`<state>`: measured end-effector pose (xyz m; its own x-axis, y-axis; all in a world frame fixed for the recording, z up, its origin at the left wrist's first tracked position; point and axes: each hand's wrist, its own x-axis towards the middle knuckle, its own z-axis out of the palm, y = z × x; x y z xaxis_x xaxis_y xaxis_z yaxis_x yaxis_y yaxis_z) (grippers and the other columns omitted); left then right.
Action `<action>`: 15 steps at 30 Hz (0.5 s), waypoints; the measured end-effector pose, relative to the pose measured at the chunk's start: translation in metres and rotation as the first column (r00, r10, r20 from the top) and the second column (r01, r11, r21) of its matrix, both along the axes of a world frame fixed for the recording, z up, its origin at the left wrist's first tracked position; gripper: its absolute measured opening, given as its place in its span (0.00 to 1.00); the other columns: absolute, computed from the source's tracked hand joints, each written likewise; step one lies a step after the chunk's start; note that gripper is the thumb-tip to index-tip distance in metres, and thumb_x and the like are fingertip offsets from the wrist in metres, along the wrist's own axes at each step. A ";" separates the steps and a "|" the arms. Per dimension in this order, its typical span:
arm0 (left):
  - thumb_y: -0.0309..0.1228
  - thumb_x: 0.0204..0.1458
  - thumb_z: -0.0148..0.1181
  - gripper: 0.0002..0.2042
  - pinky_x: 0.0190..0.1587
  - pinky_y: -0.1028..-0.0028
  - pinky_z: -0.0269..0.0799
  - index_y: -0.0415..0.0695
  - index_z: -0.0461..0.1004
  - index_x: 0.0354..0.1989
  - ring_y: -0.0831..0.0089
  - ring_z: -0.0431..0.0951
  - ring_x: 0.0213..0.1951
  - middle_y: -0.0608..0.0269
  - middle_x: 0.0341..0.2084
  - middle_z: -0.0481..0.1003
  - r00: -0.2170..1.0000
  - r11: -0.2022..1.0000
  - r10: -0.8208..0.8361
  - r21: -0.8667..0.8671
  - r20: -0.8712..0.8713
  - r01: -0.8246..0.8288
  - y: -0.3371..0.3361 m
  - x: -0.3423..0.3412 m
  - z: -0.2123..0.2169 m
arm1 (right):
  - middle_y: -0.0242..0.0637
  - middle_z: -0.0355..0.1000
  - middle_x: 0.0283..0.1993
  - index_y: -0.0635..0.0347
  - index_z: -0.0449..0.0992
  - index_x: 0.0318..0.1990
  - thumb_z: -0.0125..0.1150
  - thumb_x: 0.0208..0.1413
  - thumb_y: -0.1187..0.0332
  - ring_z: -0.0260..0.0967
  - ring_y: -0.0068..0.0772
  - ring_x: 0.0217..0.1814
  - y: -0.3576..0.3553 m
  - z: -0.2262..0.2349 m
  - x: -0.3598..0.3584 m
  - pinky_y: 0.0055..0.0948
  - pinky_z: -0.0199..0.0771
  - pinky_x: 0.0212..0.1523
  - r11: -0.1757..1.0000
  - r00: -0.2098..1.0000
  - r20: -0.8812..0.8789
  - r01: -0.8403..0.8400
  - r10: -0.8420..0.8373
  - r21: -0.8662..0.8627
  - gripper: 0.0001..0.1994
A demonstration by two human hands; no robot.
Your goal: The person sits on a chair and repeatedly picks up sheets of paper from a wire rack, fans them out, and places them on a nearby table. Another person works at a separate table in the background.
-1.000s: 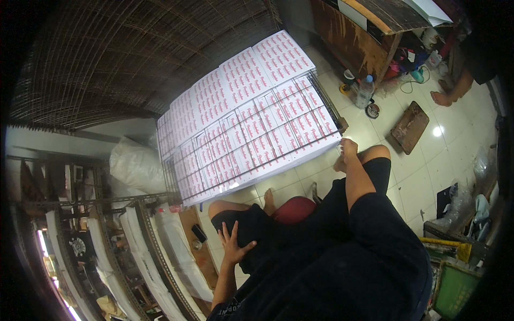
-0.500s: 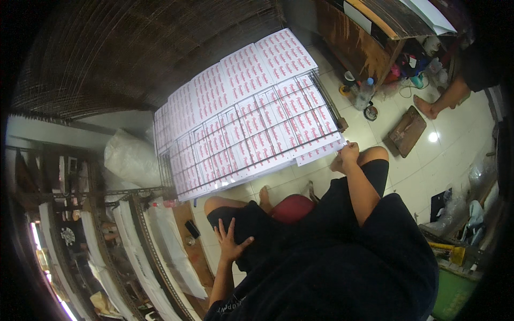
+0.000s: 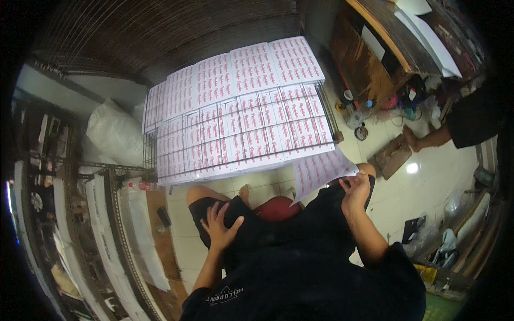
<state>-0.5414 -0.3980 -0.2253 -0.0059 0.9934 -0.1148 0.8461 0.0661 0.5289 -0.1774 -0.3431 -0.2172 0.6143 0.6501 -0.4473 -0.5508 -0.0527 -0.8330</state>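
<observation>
My right hand (image 3: pixel 357 193) pinches the corner of a white sheet (image 3: pixel 317 172) printed with rows of red lettering. The sheet bends and hangs off the front right edge of a wire rack (image 3: pixel 235 132). Similar printed sheets (image 3: pixel 249 67) lie in overlapping rows on that rack, some under its wires and others further back. With fingers spread, my left hand (image 3: pixel 220 227) lies on my left thigh, holding nothing.
Many raised wire shelves (image 3: pixel 176 32) fill the back. Paper stacks stand in metal shelving (image 3: pixel 115 235) on the left, below a bulging plastic bag (image 3: pixel 115 131). A wooden desk (image 3: pixel 369 48), a bottle (image 3: pixel 360 113), and another person's foot (image 3: pixel 411 140) on a wooden block (image 3: pixel 391 156) are right.
My right hand has drawn the sheet out from the rack's front edge toward me, so more of it shows, curved. My left hand stays on my thigh. The view has shifted slightly.
</observation>
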 end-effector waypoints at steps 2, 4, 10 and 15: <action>0.44 0.50 0.59 0.25 0.56 0.63 0.59 0.41 0.67 0.53 0.59 0.69 0.51 0.52 0.47 0.71 0.924 0.995 -0.086 0.076 0.374 0.062 0.022 0.030 -0.002 | 0.35 0.67 0.35 0.56 0.64 0.36 0.43 0.53 0.65 0.65 0.29 0.41 0.005 0.039 -0.010 0.34 0.62 0.48 0.984 0.998 0.065 -0.035 0.024 0.174 0.07; 0.47 0.56 0.52 0.25 0.50 0.72 0.65 0.44 0.64 0.57 0.67 0.71 0.47 0.56 0.48 0.69 0.630 0.880 0.229 -0.435 0.742 0.193 0.039 0.059 -0.029 | 0.35 0.66 0.35 0.58 0.64 0.34 0.44 0.51 0.66 0.64 0.28 0.40 0.013 0.069 -0.024 0.31 0.61 0.47 0.933 0.982 0.118 -0.179 0.148 0.314 0.07; 0.66 0.49 0.42 0.44 0.56 0.62 0.63 0.39 0.50 0.63 0.58 0.69 0.52 0.47 0.55 0.63 -0.209 0.413 0.784 -0.241 0.585 0.878 0.073 0.139 -0.027 | 0.33 0.62 0.27 0.62 0.61 0.26 0.44 0.46 0.68 0.58 0.24 0.33 0.026 0.132 -0.044 0.23 0.56 0.38 0.682 0.849 0.238 -0.523 0.472 0.511 0.06; 0.34 0.54 0.55 0.25 0.53 0.62 0.67 0.43 0.55 0.58 0.64 0.70 0.52 0.52 0.49 0.69 -0.322 0.878 0.431 -0.310 0.843 0.364 0.103 0.133 0.047 | 0.31 0.59 0.21 0.59 0.58 0.22 0.46 0.43 0.67 0.55 0.23 0.25 0.003 0.163 -0.016 0.22 0.54 0.29 0.627 0.828 0.433 -0.556 0.356 0.546 0.07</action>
<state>-0.4085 -0.2949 -0.1778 0.4636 0.8462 -0.2628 -0.7109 0.5323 0.4597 -0.1934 -0.3402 -0.0547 0.1821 0.9364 0.3001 -0.3621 0.3476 -0.8649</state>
